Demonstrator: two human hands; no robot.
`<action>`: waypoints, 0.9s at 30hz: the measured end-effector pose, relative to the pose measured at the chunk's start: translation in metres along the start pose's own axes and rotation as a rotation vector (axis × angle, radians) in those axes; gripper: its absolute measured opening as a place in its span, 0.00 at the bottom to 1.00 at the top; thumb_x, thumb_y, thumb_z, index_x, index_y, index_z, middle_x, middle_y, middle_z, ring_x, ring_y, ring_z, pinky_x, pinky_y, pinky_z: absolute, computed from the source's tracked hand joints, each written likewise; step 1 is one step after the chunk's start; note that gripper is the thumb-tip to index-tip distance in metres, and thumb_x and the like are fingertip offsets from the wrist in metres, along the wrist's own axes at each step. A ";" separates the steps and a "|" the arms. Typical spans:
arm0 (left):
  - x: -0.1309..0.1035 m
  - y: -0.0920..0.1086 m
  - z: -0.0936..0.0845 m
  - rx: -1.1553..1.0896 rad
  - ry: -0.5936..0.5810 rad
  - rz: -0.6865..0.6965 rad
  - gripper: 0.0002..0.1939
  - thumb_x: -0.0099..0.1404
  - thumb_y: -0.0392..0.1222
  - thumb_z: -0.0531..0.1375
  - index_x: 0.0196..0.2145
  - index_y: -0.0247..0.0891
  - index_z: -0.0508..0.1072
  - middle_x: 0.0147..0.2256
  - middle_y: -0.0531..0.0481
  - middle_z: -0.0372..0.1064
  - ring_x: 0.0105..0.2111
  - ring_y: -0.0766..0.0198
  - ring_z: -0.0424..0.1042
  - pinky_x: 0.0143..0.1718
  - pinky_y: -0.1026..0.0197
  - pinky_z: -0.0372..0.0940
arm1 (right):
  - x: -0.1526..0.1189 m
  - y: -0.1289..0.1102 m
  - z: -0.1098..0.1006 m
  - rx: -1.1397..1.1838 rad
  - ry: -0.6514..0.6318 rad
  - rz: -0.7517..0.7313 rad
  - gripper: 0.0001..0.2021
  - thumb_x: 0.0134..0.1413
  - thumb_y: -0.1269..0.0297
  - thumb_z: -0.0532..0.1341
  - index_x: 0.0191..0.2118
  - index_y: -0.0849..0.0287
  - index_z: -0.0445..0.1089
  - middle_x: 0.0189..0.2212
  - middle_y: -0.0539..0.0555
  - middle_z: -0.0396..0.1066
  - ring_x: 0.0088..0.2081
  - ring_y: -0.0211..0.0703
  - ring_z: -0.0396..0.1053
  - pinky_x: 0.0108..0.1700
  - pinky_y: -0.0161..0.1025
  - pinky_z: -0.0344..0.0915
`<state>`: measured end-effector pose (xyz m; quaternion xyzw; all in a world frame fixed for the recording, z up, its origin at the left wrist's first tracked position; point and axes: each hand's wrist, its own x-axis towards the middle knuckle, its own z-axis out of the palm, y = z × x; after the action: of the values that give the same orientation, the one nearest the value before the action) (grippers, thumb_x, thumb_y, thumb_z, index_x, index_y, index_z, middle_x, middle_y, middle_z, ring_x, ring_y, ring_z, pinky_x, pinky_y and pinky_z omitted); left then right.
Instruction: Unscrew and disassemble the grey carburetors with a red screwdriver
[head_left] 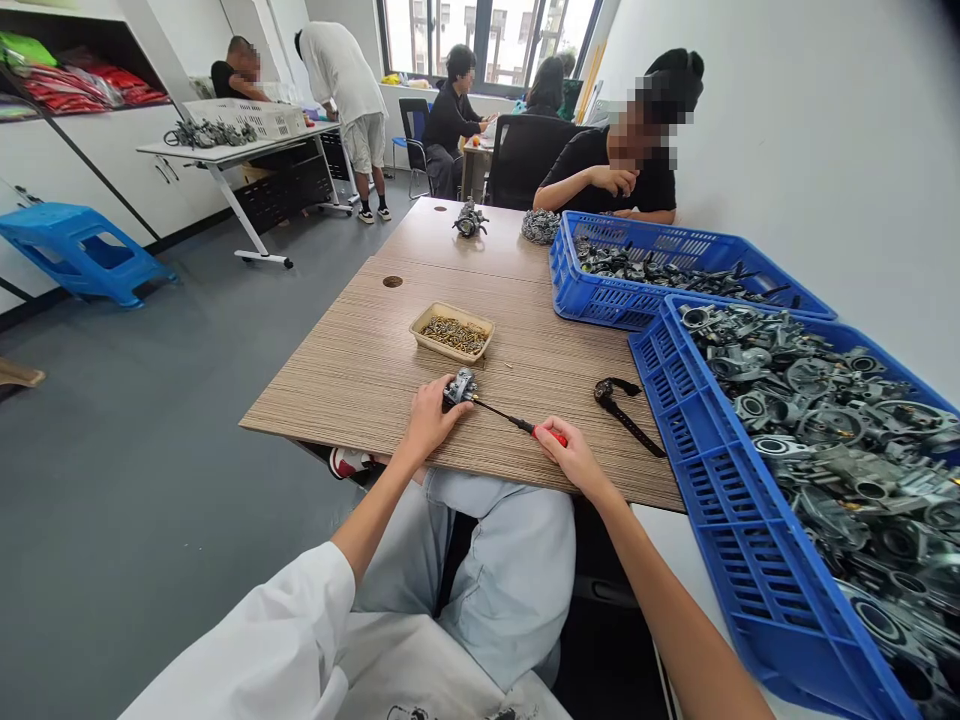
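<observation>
My left hand (430, 418) is closed around a small grey metal part (460, 386) close to the front edge of the wooden table (330, 370). In my right hand (568, 452) is the red handle of a screwdriver (504, 413). Its dark shaft points left, and the tip meets the right side of the metal part. Just behind the part stands a beige tray (421, 342) filled with small brass-coloured pieces. One small piece (508, 365) lies loose to the right of the tray.
A black wristwatch (616, 402) lies right of my right hand. Two blue crates (720, 480) of metal parts line the right side. More parts (469, 219) sit at the far end. A person (607, 180) sits across; others are behind.
</observation>
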<state>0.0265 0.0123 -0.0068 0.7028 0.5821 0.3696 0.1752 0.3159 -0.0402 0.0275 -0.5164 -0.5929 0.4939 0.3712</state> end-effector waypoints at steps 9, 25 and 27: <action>0.003 0.000 -0.002 -0.029 -0.002 0.004 0.27 0.70 0.55 0.65 0.61 0.42 0.70 0.59 0.41 0.74 0.56 0.46 0.72 0.60 0.44 0.65 | -0.005 -0.023 0.009 0.288 -0.031 0.262 0.26 0.56 0.38 0.68 0.28 0.54 0.59 0.16 0.40 0.48 0.19 0.31 0.39 0.21 0.35 0.36; 0.000 0.003 -0.001 0.002 -0.015 -0.013 0.28 0.70 0.55 0.66 0.63 0.43 0.70 0.59 0.41 0.74 0.56 0.44 0.71 0.60 0.42 0.65 | -0.004 -0.024 0.003 0.216 0.011 0.145 0.24 0.58 0.39 0.67 0.31 0.53 0.61 0.15 0.40 0.50 0.17 0.32 0.43 0.19 0.34 0.41; 0.000 0.004 -0.001 -0.002 -0.015 -0.017 0.28 0.70 0.55 0.66 0.63 0.44 0.70 0.59 0.42 0.74 0.56 0.44 0.71 0.59 0.42 0.65 | -0.005 -0.022 0.001 0.200 0.014 0.119 0.24 0.59 0.38 0.66 0.31 0.52 0.61 0.14 0.41 0.50 0.17 0.33 0.43 0.19 0.35 0.41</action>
<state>0.0281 0.0113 -0.0036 0.7005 0.5862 0.3635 0.1832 0.3107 -0.0446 0.0491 -0.5146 -0.5061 0.5682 0.3952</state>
